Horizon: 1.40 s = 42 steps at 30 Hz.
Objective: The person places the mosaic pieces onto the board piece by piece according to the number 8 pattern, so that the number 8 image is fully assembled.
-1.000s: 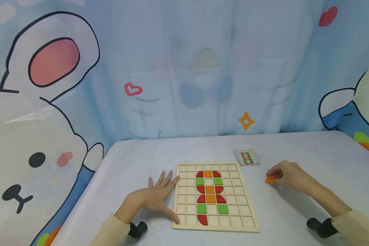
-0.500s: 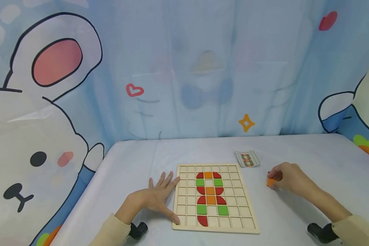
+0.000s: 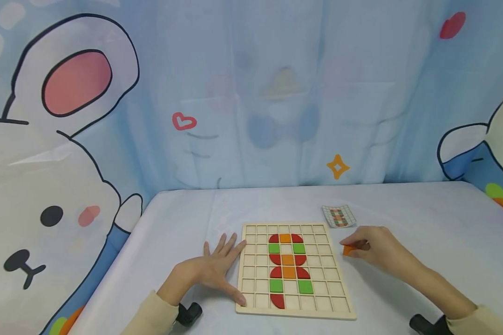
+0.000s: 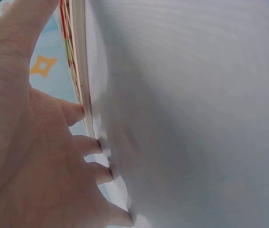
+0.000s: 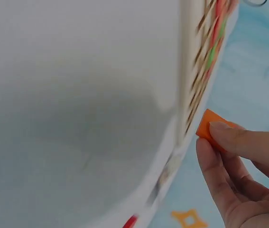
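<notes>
My right hand point(image 3: 379, 246) pinches an orange square block point(image 5: 213, 127) between thumb and fingers, just right of the wooden grid board point(image 3: 248, 272). Several coloured pieces sit in the board's cells: red rounded ones point(image 3: 278, 301), green rectangles point(image 3: 276, 285) and orange squares point(image 3: 288, 260). At the board's left side my left hand point(image 3: 211, 271) lies with fingers spread. Its index fingertip touches the upper left edge and its thumb point(image 3: 238, 298) reaches the lower left corner. The left wrist view shows these fingers point(image 4: 70, 111) extended along the board's side point(image 4: 81, 61).
A small printed card point(image 3: 338, 217) with a coloured grid pattern lies beyond the board's upper right corner. A red piece point(image 5: 130, 221) shows at the bottom of the right wrist view. White cloth point(image 3: 193, 209) covers the table, with a cartoon curtain point(image 3: 255, 93) behind.
My right hand has moved left, nearer the board's right edge, carrying the orange block. The left hand stays in place, and the pieces on the board look the same.
</notes>
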Motion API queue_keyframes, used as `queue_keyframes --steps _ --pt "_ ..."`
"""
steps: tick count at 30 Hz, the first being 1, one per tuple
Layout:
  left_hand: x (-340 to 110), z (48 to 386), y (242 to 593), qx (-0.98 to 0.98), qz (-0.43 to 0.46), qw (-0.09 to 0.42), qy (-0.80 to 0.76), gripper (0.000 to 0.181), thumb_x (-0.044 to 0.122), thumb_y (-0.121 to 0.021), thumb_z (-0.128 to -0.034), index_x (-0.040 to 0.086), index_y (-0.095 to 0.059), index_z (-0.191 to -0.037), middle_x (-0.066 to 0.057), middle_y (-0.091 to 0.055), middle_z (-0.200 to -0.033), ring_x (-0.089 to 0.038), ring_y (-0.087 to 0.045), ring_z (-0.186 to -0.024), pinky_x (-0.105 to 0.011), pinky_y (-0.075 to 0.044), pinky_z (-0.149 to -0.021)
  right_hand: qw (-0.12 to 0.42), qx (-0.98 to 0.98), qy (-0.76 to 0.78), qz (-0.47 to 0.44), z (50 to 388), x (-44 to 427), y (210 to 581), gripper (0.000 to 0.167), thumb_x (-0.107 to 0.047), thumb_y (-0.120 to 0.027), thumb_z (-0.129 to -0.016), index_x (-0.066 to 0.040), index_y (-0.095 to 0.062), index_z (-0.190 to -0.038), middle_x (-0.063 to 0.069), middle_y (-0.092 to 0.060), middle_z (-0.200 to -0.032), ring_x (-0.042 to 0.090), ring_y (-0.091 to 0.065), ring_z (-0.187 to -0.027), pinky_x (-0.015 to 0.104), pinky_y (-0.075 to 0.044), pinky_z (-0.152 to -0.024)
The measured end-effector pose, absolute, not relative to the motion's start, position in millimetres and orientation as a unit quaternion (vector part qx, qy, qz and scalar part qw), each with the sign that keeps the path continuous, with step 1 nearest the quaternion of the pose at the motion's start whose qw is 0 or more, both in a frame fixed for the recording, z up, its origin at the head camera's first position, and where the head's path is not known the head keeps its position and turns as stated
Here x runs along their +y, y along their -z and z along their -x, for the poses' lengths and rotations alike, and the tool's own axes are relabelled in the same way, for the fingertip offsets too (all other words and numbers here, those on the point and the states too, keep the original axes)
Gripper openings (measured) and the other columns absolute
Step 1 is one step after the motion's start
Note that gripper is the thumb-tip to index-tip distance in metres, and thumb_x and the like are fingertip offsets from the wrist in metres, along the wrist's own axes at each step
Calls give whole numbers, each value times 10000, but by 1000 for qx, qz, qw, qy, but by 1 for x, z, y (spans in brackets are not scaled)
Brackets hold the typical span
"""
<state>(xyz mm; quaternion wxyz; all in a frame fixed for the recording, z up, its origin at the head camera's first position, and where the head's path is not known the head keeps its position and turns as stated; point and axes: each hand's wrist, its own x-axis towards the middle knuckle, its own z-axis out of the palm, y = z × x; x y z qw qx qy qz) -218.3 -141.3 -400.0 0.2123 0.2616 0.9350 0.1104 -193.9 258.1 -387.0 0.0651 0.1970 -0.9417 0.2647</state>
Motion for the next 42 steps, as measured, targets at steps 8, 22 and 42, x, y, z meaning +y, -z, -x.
queue_keyframes --steps 8,22,42 --pt "-139 218 401 935 -257 214 -115 1309 624 -864 -776 198 -42 -1702 -135 72 -1757 -357 120 -1604 -742 42 -1192 -25 -890 -336 -307 172 197 378 207 -8 -841 -853 -68 -840 -1051 -121 -663 -903 27 -596 -821 220 -586 -733" --pt "-140 216 401 935 -257 217 -111 1307 621 -861 -781 187 -42 -1701 -140 72 -1756 -360 115 -1604 -744 31 -1193 -71 -860 -354 -359 158 158 402 163 12 -816 -874 -61 -849 -1016 -151 -604 -828 -23 -537 -764 199 -555 -684" --pt "-139 217 400 938 -249 215 -111 1311 620 -870 -769 191 -55 -1701 -144 68 -1756 -363 121 -1603 -749 32 -1189 -58 -886 -306 -343 152 144 400 132 18 -853 -834 -78 -860 -925 -152 -623 -824 -14 -544 -761 212 -536 -692"
